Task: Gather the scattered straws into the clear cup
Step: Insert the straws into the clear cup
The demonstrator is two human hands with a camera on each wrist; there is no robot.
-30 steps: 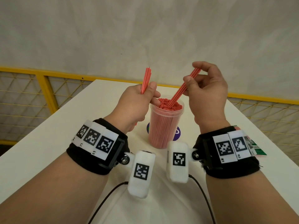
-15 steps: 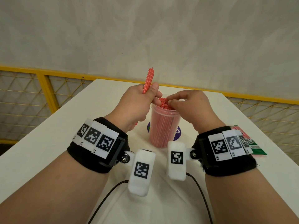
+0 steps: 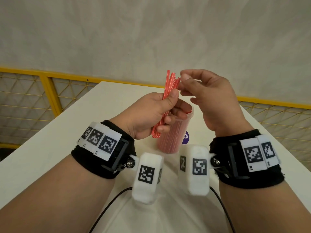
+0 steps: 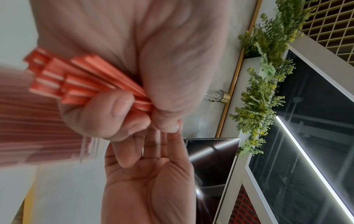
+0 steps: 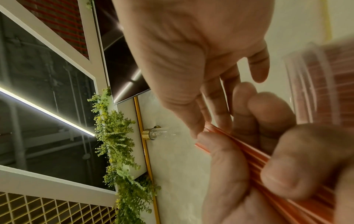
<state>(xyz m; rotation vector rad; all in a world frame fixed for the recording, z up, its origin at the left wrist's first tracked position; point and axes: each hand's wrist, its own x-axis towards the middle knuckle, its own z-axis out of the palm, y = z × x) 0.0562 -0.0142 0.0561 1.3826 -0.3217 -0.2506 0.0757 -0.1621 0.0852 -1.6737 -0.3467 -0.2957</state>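
A bundle of red straws [image 3: 166, 105] was gripped in the left hand [image 3: 151, 113], thumb curled over the bundle and fingers wrapped beneath, held tilted just above the near-left rim of the clear cup [image 3: 170, 138]. The cup stood on the white table [image 3: 50, 148] between the wrists and looked already densely packed with straws.

Risks judged from this state: the bundle was seen fanned at its upper end, so a pull on one tip could drag neighbours loose and scatter them; little free room in the cup could cause added straws to jam or ride up; a knock from either hand could tip the cup.

The right hand [image 3: 210, 100] was raised at the far right of the bundle, thumb and forefinger closing on the upper straw tips, the remaining fingers loosely spread. Whether a straw was firmly pinched could not be told.
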